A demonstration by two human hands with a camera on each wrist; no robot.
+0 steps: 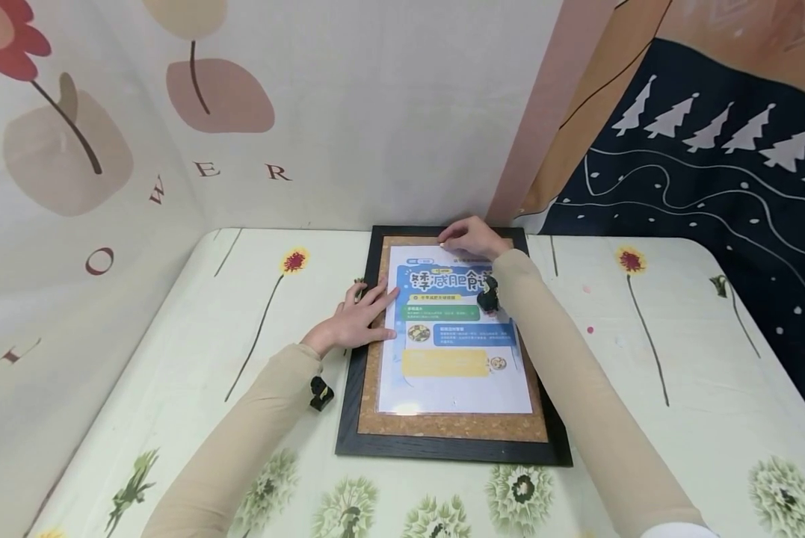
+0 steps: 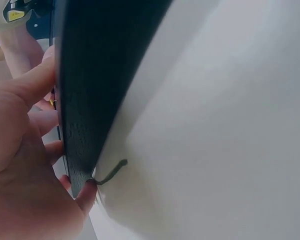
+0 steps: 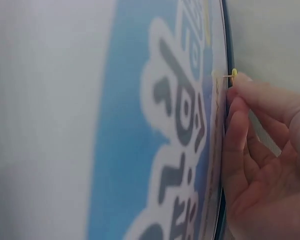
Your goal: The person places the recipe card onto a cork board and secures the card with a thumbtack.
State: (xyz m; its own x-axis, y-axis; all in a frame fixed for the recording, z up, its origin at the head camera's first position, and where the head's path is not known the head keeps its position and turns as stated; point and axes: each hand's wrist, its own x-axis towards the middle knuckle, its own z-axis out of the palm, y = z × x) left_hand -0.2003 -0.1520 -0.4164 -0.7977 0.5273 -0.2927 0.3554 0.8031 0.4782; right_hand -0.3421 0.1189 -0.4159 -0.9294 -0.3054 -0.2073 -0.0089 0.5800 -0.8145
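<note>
A sheet printed with blue, green and yellow blocks [image 1: 442, 396] lies on a cork board [image 1: 452, 426] with a black frame [image 1: 456, 450]. My left hand [image 1: 351, 320] spreads over the frame's left side, with some fingertips on the sheet's left edge. In the left wrist view its little finger hooks at the frame's outer side [image 2: 85, 100]. At the board's top edge, my right hand [image 1: 476, 237] pinches a yellow pushpin [image 3: 234, 75] between thumb and finger. The pin's needle points at the sheet near its top; the tip's contact is unclear.
The board lies on a tablecloth [image 1: 267, 418] printed with flowers. Behind the table hangs a pale curtain [image 1: 375, 134], and to the right a dark cloth with white trees [image 1: 698, 172]. A small black device [image 1: 321, 394] is strapped to the left wrist.
</note>
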